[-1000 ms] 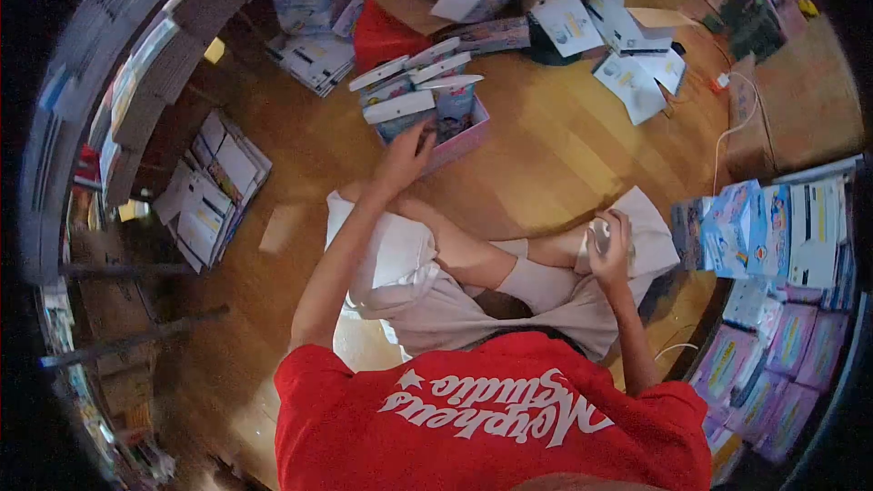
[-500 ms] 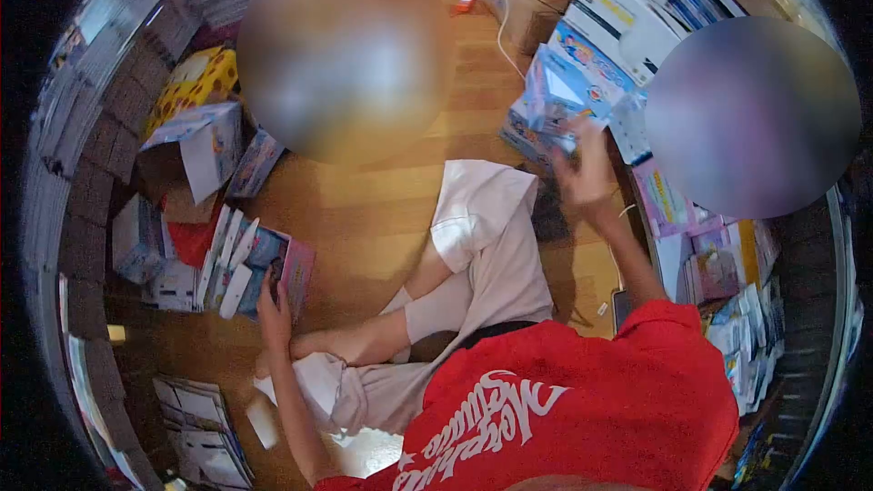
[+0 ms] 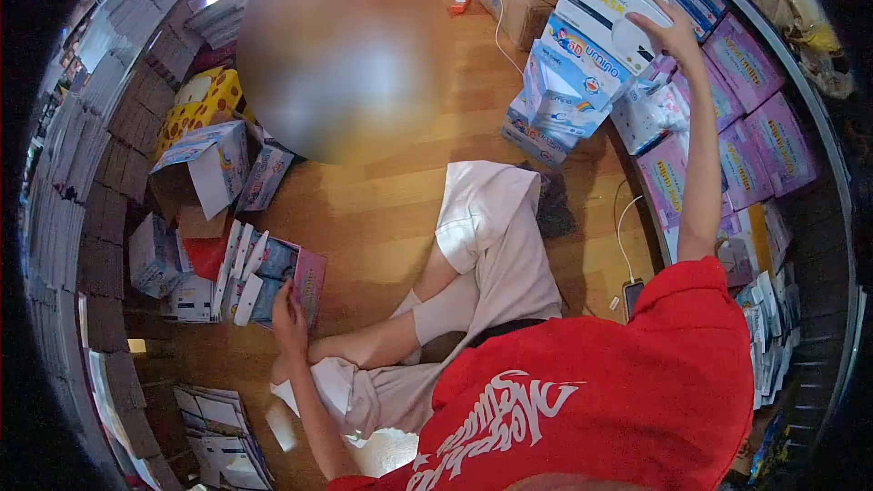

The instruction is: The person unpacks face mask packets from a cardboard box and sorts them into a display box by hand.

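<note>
My right hand (image 3: 675, 36) is stretched out at the upper right, its thumb and fingers apart over the end of a white mask box (image 3: 596, 5). Below that box are a blue Umino box (image 3: 582, 59) and a smaller light-blue box (image 3: 555, 95), leaning together in a stack. My left hand (image 3: 289, 316) is low at the left, fingers curled at the edge of an open pink box (image 3: 310, 282). White and blue packs (image 3: 247, 273) stand upright inside it. A small dark thing shows at the left fingertips; what it is I cannot tell.
Pink boxes (image 3: 746, 64) fill the shelf at the right, with white packs (image 3: 768, 318) below. A phone (image 3: 632, 298) on a white cable lies on the floor. Opened cartons (image 3: 214, 164) and a yellow spotted package (image 3: 202, 105) stand at the left. Stacked packs (image 3: 218, 436) lie at the lower left.
My right hand has moved up and right, from the light-blue box to the white mask box. My left hand stays by the pink box. The view has shifted slightly.
</note>
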A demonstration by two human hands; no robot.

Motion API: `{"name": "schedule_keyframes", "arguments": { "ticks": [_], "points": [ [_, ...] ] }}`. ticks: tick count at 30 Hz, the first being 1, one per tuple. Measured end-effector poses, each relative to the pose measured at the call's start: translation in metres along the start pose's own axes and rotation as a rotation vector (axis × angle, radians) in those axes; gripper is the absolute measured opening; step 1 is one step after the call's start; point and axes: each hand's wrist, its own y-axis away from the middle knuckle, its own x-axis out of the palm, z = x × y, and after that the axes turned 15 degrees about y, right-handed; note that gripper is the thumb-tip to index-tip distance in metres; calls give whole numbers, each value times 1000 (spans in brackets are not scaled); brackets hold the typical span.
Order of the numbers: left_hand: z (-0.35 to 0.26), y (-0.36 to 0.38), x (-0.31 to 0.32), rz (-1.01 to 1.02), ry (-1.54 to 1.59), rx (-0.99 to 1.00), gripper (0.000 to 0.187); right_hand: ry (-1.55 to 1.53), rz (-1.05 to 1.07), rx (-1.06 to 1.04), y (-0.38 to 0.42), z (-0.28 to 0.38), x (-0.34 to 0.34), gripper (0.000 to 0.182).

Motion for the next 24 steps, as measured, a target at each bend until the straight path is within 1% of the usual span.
{"name": "schedule_keyframes", "arguments": {
  "ticks": [2, 5, 8, 9, 10, 12, 15, 18, 21, 22, 23, 24],
  "points": [
    [-3, 1, 1, -7, -22, 19, 32, -87, 64, -7, 9, 4, -7, 62],
    [-6, -1, 0, -27, -65, 77, 32, -117, -79, 54, 31, 25, -13, 54],
    [-3, -1, -1, -37, -93, 111, 33, -205, -175, 53, 43, 32, -20, 51],
    [-2, 0, 0, -36, -109, 109, 33, -247, -141, 108, 48, 35, -25, 45],
    [-2, 2, -1, -38, -126, 105, 33, -283, -148, 105, 54, 33, -26, 44],
    [-4, 1, -3, -16, -133, 105, 34, -363, -163, 91, 58, 25, -25, 40],
    [-8, -1, -2, -26, -108, 122, 35, -380, -244, 29, 68, 48, -37, 37],
    [-10, -1, 0, -40, -99, 137, 36, -379, -307, -49, 79, 95, -63, 39],
    [-8, 2, 1, -41, -96, 145, 36, -418, -237, -213, 96, 151, -79, 42],
    [-10, 3, 1, -40, -88, 151, 36, -308, -196, -293, 104, 161, -71, 43],
    [-12, 2, 3, -65, -78, 175, 36, -765, 85, -58, 126, 182, -61, 43],
    [-15, 2, 6, -90, -66, 199, 37, -580, 50, -300, 139, 197, -43, 44]
  ]
}}
